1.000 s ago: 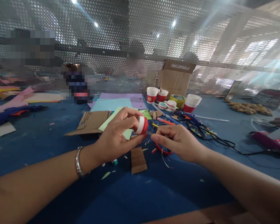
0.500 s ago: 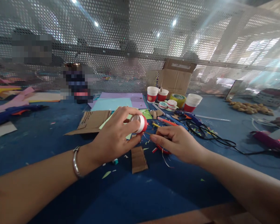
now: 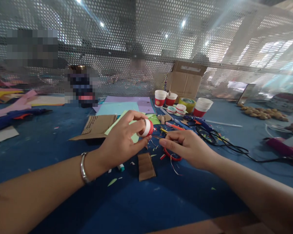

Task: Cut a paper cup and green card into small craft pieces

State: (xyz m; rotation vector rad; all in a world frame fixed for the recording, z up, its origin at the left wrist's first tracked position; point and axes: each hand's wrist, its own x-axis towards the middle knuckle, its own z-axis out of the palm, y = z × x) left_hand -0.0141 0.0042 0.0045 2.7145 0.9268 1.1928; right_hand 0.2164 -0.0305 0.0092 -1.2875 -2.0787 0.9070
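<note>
My left hand holds a short white and red ring, which looks like the cut rim part of a paper cup, tilted on its side above the table. My right hand pinches a thin, brownish, pointed thing; its tip is close to the ring's lower red edge. Whether the tip touches the ring I cannot tell. Under the right fingers lies a red loop, perhaps a scissors handle, partly hidden. A piece of corrugated cardboard lies below both hands.
Paper cups, stacked cups and a tape roll stand behind. A blue glue gun with black cable lies right. Coloured paper sheets and folded cardboard lie left of centre. Paper scraps are scattered on the blue table.
The ring has turned slightly in my left hand, showing more of its white band. My right hand has shifted a little to the right, and the view has moved slightly.
</note>
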